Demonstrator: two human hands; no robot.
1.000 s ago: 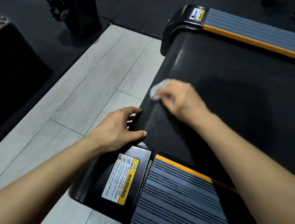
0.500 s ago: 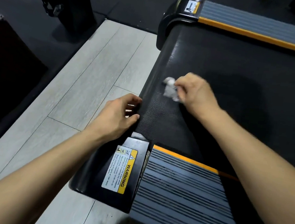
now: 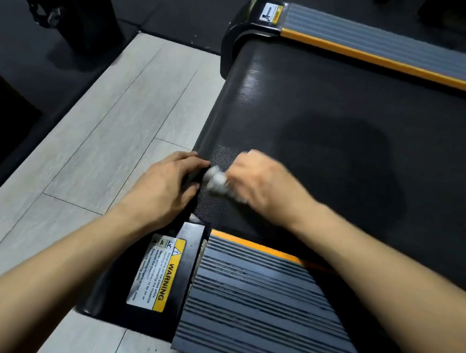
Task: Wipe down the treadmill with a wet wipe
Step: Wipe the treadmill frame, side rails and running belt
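Since the frame half a second earlier, the right hand has swept the wet wipe nearer and to the left across the treadmill belt, bringing it just beside the left hand. At left, pale plank flooring runs beside the machine, with a dark bin standing at the far left. The left hand grips the near-left edge of the belt, fingers curled over the rim and thumb lying on the textured surface. Below it, a warning label sits on the black end cap, next to a ribbed grey side rail. The wipe, bunched into a small white wad, rests on the belt between the 2 hands; the right hand pinches it in its fingertips, though motion blur hides the exact finger placement. A second ribbed rail borders the belt's far side. The wipe looks soft, light and damp, likely to smear flat or tear if dragged hard over the belt's grippy texture; it is best held as a wad under several fingertips, pressed down rather than pinched at 1 corner.
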